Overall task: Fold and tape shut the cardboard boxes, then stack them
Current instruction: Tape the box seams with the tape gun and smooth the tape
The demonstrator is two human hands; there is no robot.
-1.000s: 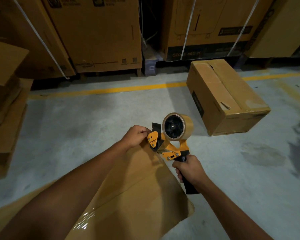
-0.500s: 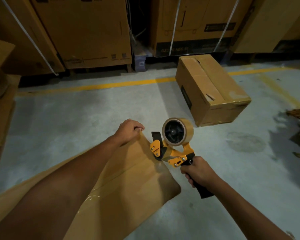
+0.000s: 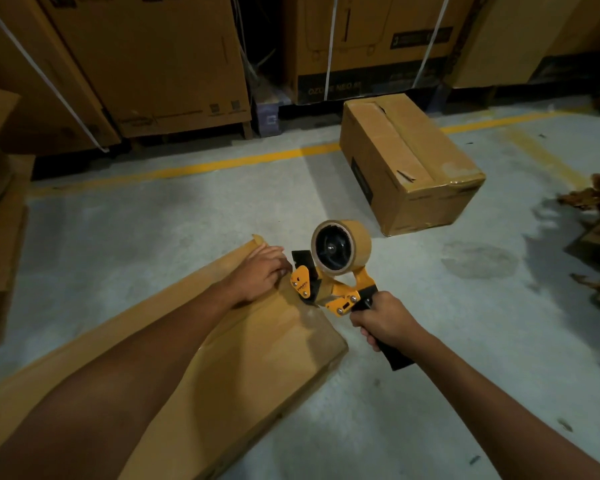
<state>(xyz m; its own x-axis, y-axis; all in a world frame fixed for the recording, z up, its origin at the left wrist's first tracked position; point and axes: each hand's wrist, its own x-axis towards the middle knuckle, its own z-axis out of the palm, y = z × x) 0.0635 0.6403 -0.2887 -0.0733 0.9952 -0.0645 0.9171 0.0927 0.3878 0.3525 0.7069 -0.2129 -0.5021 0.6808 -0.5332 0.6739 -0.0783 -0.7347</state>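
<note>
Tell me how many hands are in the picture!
2. The left hand rests on the far end of the near cardboard box, right beside the tape dispenser. The right hand grips the dispenser's black handle. No other hands show.

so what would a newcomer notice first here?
The yellow tape dispenser with its brown roll, mid-frame: the right hand grips its black handle and its nose sits on the cardboard box in the foreground, where the left hand rests. Behind it, a closed box stands on the grey floor by the yellow line.
</note>
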